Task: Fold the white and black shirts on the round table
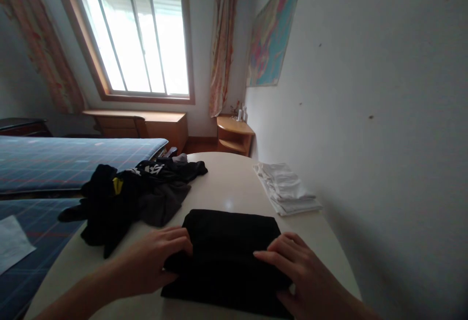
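A black garment (226, 256), folded into a rough rectangle, lies on the white round table (234, 183) in front of me; its exact kind does not show. At its left edge, my left hand (161, 256) has curled fingers on top of the cloth and the thumb at the side, gripping it. The right edge is held by my right hand (296, 266), with the index finger stretched over the upper layer and the thumb lower down. The fold between the layers faces me.
Left on the table is a heap of dark clothes (146, 193), partly hanging over the edge. Folded white cloths (285, 188) lie at the right, near the wall (365, 66). A bed with a blue plaid mattress (73, 164) stands at the left, and a small wooden shelf (234, 126) beyond.
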Motion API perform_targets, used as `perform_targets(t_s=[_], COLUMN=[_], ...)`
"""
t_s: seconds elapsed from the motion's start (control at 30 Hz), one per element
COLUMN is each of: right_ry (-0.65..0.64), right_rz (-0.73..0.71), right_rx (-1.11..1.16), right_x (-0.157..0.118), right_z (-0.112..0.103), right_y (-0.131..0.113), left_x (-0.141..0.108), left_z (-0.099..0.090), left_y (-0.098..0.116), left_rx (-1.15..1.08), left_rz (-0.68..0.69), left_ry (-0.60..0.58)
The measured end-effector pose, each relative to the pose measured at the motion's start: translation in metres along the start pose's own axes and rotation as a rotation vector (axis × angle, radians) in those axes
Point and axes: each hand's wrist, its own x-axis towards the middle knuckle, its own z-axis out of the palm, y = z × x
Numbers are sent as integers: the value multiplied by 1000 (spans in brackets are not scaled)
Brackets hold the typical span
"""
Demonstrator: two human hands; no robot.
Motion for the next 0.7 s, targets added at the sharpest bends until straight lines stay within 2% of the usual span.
perform_targets(t_s=[0.1,0.23,0.4,0.47,0.57,0.63,0.7], right_ry=[-109,-211,-218,-163,58,200,250], right_rz=[44,74,-19,-48,122,282,341], right_rx=[24,38,85,128,173,187,196], right_x=[-10,-18,-15,-8,7,16,20], right_z=[14,26,17,11,9,11,15], right_y=[2,7,5,10,29,48,68], left_x=[-5,-7,6,20,43,56,63], left_z=[12,17,11,10,14,20,29], left_y=[6,19,30,33,43,51,56], left_rx=[91,154,134,140,124,114,107], left_rz=[35,56,26,33,67,102,157], left_ry=[-56,-104,-36,33,113,94,7])
